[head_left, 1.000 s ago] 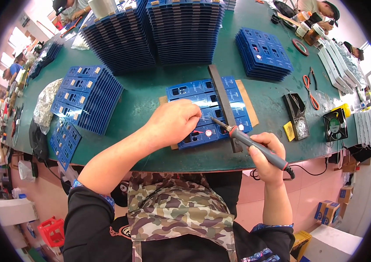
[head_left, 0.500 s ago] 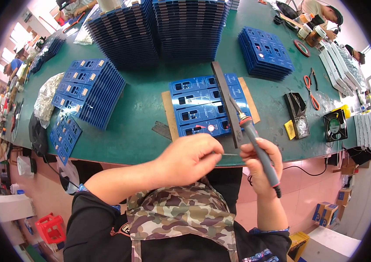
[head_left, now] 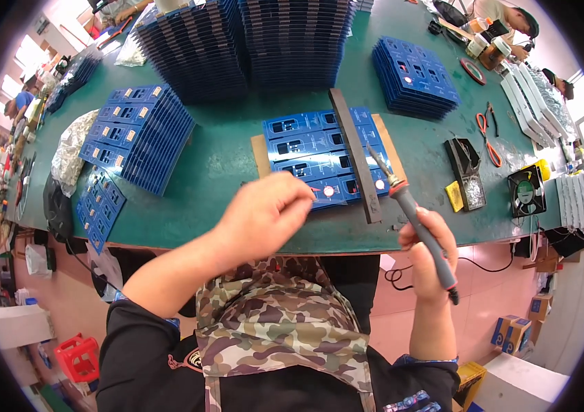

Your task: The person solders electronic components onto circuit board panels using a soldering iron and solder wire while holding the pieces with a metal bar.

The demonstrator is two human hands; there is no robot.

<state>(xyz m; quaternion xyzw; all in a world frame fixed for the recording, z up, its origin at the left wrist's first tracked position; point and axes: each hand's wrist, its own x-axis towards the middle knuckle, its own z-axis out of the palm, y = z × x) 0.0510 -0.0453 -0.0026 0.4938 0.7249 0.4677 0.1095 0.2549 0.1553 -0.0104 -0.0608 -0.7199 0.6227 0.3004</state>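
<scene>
A blue circuit board panel (head_left: 314, 146) with rectangular cutouts lies in front of me on a brown backing board (head_left: 260, 156). Across its right part rests a long dark bar (head_left: 352, 147), tilted slightly from upright. My left hand (head_left: 261, 214) is over the panel's near left corner, thumb and fingers pinched together; whatever they hold is hidden or too small to make out. In my right hand (head_left: 434, 250) is a soldering iron (head_left: 417, 218) with a grey and red handle. Its metal tip points up and left, above the panel's right side, just right of the bar.
Tall stacks of blue panels (head_left: 292, 48) stand at the back, with smaller stacks at left (head_left: 141, 137) and right (head_left: 415, 75). On the right are a black tray (head_left: 467, 172), yellow sponge (head_left: 454, 196), red-handled pliers (head_left: 489, 144) and fan (head_left: 527, 191). Other people work beyond.
My left hand has moved up and left, onto the panel's near corner. The soldering iron has shifted slightly right with my right hand, its tip a little higher.
</scene>
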